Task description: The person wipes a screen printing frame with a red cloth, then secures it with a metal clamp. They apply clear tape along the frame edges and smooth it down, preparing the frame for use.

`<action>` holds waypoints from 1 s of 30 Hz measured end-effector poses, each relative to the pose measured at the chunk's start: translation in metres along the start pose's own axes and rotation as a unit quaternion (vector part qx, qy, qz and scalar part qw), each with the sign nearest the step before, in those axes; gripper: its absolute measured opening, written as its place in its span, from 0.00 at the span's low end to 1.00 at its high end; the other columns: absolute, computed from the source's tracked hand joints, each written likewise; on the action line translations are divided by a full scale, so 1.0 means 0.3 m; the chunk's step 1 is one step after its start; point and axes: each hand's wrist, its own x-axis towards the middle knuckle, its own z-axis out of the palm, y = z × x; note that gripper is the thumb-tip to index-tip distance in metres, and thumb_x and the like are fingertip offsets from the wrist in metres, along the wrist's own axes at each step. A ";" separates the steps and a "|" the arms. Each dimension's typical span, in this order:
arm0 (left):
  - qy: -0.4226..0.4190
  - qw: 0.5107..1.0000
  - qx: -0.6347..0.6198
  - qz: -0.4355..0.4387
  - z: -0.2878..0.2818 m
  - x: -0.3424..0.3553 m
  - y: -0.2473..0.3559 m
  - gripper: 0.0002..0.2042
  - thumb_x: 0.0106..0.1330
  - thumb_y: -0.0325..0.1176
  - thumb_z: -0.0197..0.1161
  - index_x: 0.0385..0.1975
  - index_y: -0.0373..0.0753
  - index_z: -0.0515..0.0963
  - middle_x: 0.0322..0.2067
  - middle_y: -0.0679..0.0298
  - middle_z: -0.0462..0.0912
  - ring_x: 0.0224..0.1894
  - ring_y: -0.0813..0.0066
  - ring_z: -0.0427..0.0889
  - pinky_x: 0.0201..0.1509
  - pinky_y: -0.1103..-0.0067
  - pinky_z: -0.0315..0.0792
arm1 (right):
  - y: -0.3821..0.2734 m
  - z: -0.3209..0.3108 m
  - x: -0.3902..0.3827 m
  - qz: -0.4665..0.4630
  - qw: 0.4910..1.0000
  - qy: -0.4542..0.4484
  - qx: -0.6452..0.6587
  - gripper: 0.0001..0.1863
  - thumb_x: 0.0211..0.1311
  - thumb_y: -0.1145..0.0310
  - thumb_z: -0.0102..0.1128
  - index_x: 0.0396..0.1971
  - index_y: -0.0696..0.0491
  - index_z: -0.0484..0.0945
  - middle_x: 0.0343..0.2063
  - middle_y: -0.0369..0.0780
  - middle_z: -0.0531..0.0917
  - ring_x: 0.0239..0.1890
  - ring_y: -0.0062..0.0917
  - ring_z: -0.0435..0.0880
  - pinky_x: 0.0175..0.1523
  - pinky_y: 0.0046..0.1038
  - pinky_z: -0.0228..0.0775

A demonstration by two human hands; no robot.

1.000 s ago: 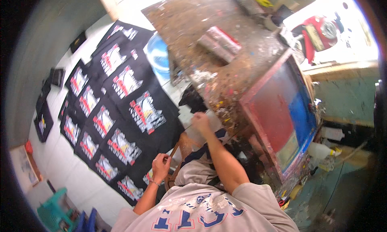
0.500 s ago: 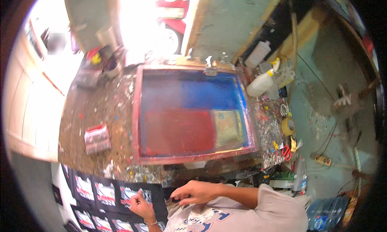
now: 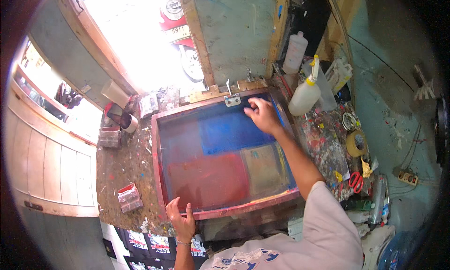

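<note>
Having moved forward, the left hand [image 3: 182, 220] spreads its fingers at the near-left corner of the screen frame [image 3: 159, 162], while the right hand [image 3: 263, 116] has curled, parted fingers above its far-right part.

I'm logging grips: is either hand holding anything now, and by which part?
Nothing appears held. The right hand is over the framed screen; the left hand is at its near left corner, though whether it touches can't be told.
</note>
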 end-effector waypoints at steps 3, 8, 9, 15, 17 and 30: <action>0.014 0.997 0.069 0.010 0.057 0.019 -0.028 0.23 0.68 0.42 0.65 0.55 0.32 0.73 0.52 0.48 0.76 0.58 0.48 0.71 0.66 0.57 0.61 | 0.073 0.174 0.352 0.072 0.997 -0.026 0.022 0.24 0.62 0.48 0.68 0.30 0.59 0.83 0.28 0.46 0.86 0.30 0.35 0.85 0.39 0.38 0.76; 0.016 0.994 0.112 -0.006 0.092 0.023 -0.043 0.23 0.65 0.42 0.66 0.53 0.32 0.74 0.51 0.51 0.76 0.58 0.50 0.72 0.65 0.57 0.62 | 0.175 0.412 0.620 0.079 0.992 -0.019 -0.099 0.33 0.63 0.42 0.66 0.14 0.60 0.81 0.15 0.46 0.82 0.19 0.34 0.83 0.33 0.39 0.76; 0.014 0.992 0.127 -0.008 0.095 0.023 -0.044 0.22 0.63 0.41 0.67 0.51 0.33 0.75 0.51 0.51 0.77 0.56 0.50 0.72 0.63 0.58 0.63 | 0.193 0.431 0.639 0.066 0.990 -0.026 -0.119 0.34 0.64 0.42 0.66 0.13 0.60 0.81 0.13 0.46 0.82 0.17 0.33 0.82 0.32 0.39 0.76; 0.003 0.992 0.121 -0.019 0.109 0.033 -0.044 0.20 0.61 0.39 0.66 0.48 0.32 0.77 0.47 0.51 0.79 0.53 0.50 0.74 0.60 0.58 0.65 | 0.236 0.390 0.684 0.114 0.964 -0.237 0.046 0.29 0.65 0.49 0.66 0.15 0.61 0.81 0.16 0.48 0.83 0.16 0.35 0.83 0.26 0.38 0.74; 0.002 0.993 0.119 -0.020 0.111 0.038 -0.044 0.20 0.61 0.41 0.65 0.47 0.32 0.77 0.47 0.50 0.79 0.52 0.49 0.74 0.60 0.58 0.65 | 0.233 0.360 0.700 0.107 0.953 -0.272 0.077 0.29 0.66 0.52 0.65 0.11 0.58 0.80 0.11 0.43 0.79 0.10 0.28 0.76 0.20 0.35 0.69; -0.015 0.990 0.137 -0.031 0.103 0.060 -0.022 0.19 0.63 0.41 0.64 0.46 0.32 0.77 0.47 0.49 0.79 0.52 0.48 0.74 0.60 0.58 0.65 | 0.127 0.300 0.762 0.117 0.907 -0.401 -0.055 0.18 0.65 0.61 0.66 0.22 0.60 0.84 0.18 0.42 0.83 0.18 0.26 0.81 0.22 0.32 0.72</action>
